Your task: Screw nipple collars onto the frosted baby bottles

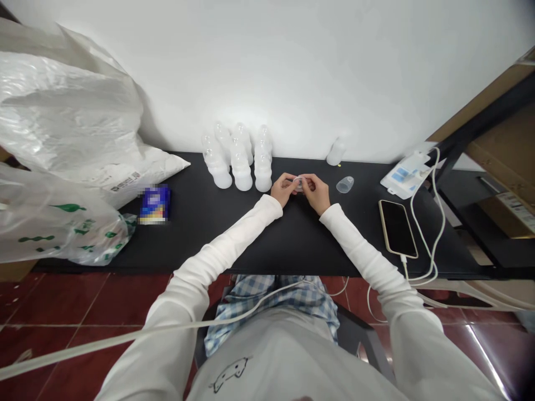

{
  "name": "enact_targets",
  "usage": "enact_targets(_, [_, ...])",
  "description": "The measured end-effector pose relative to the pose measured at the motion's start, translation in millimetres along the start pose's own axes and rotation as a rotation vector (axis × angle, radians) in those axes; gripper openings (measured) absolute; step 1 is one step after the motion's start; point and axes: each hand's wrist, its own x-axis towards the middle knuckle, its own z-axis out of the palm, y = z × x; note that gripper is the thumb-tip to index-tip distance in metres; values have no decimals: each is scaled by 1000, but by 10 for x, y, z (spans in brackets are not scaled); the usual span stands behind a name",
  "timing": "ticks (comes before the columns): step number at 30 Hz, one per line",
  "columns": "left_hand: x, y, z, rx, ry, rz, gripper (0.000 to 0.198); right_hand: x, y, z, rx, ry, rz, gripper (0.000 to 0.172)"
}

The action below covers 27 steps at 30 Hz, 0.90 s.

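Observation:
My left hand (283, 189) and my right hand (315, 192) meet above the middle of the black table. Between their fingertips they pinch a small round translucent piece (298, 182), partly hidden by the fingers. To the left of my hands stand several white bottles with clear domed caps (263, 167), grouped in rows. A clear dome-shaped cap (345, 184) lies on its side to the right of my right hand. Farther back, near the wall, a white bottle without a domed cap (336, 151) stands upright.
Large white plastic bags (71, 111) fill the left end of the black table (209, 234). A blue packet (154, 204) lies beside them. On the right are a phone (398, 229) with a white cable (438, 223) and a white-and-blue package (404, 175). A shelf with cardboard boxes (501, 161) stands beyond.

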Motion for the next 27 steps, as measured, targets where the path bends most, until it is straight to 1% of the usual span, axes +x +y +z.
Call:
enact_targets(3, [-6, 25, 2, -32, 18, 5, 28, -5, -39, -8, -71, 1, -69, 42])
enact_targets(8, [-9, 29, 6, -13, 44, 23, 28, -25, -36, 13, 47, -34, -40, 43])
enact_targets(12, [-21, 25, 16, 42, 66, 26, 29, -40, -23, 20, 14, -30, -61, 42])
enact_targets(14, [-30, 31, 25, 55, 58, 28, 26, -36, -14, -8, 23, -35, -62, 41])
enact_targets(16, [-38, 37, 34, 45, 22, 24, 24, -24, 3, -55, 89, -69, -45, 41])
enact_targets(18, [-42, 32, 43, 19, -5, 18, 27, -9, 23, -107, 157, -115, -26, 44])
enact_targets(20, [-41, 12, 50, -2, 7, 8, 30, 0, 40, -140, 194, -142, -5, 46])
enact_targets(24, [-40, -41, 55, 31, 63, 17, 31, -5, 42, -112, 202, -114, 34, 41])
enact_targets(27, [-53, -55, 57, 96, 69, 33, 29, -23, 33, -58, 154, -37, 30, 36])
